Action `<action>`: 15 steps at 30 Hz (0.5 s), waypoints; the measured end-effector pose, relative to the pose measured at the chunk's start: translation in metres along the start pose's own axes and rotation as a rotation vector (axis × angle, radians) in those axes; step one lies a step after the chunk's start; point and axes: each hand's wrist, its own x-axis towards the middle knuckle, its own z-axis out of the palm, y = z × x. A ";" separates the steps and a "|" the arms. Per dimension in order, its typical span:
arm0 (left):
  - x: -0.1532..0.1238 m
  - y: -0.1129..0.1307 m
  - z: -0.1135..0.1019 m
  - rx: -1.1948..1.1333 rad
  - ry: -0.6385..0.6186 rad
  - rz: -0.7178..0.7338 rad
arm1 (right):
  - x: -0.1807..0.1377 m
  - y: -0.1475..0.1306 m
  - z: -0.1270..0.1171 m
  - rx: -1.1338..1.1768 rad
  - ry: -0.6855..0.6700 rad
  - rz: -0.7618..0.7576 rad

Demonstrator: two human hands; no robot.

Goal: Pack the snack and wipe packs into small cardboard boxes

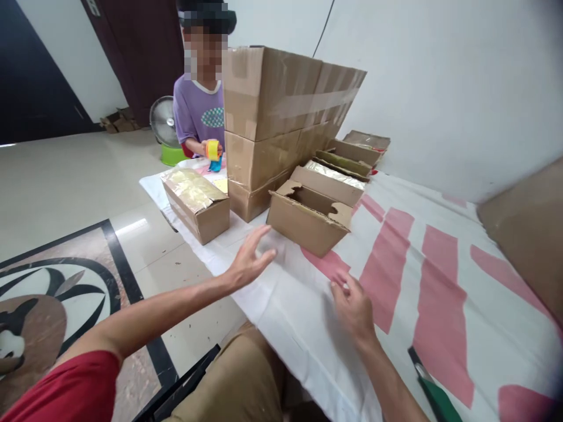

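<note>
My left hand [253,258] hovers over the near edge of the table with its fingers apart, holding nothing. My right hand [353,305] is farther right above the cloth, its fingers curled and the thumb near the index finger; whether something small is between them I cannot make out. Just beyond both hands stands an open cardboard box [303,225], its back flap raised and its inside dark. To the left, a closed cardboard box [193,205] with shiny tape across its top sits at the table edge.
Stacked taped cartons [281,111] rise behind the boxes. More open boxes [352,155] line the wall side. Across the table, a person in a purple shirt [197,111] holds a yellow tape roll [213,150]. A green-handled tool [435,392] lies at the lower right of the tablecloth [396,269].
</note>
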 end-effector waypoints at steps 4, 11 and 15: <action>-0.037 0.002 -0.097 0.319 0.321 0.262 | -0.026 -0.026 0.006 0.047 -0.167 -0.083; 0.079 -0.030 -0.234 0.200 0.796 -0.215 | 0.020 -0.160 0.125 0.279 -0.476 -0.275; 0.103 -0.040 -0.237 0.050 0.649 -0.415 | 0.048 -0.210 0.185 0.416 -0.530 -0.279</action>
